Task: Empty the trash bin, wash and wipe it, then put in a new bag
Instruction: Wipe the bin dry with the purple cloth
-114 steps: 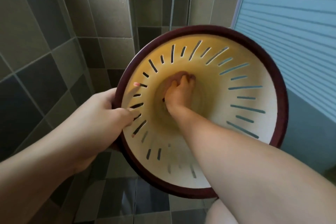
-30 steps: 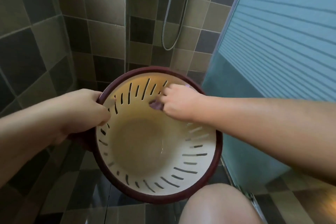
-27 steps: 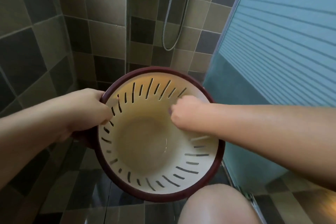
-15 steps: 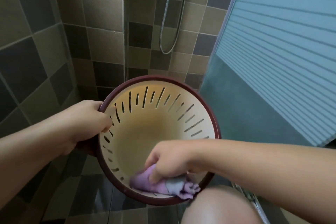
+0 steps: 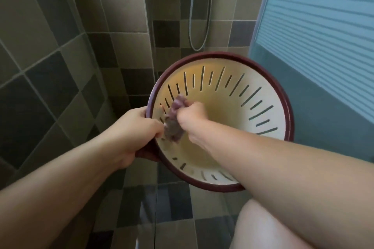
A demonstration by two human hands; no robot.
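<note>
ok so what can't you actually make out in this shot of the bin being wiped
Head view only:
- Left hand's fingers: curled over the dark red rim of the cream slotted plastic bin, hidden outside it.
- Crumpled purple cloth: motion-blurred, partly covered by the right hand.
- Bin's bottom: hidden by the right forearm.
- Metal shower hose: cut off at top edge.

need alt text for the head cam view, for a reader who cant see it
A right hand rubs a purple cloth on the inner wall of a slotted cream trash bin with a maroon rim, which the left hand grips, in a tiled shower corner with a hose.
</note>
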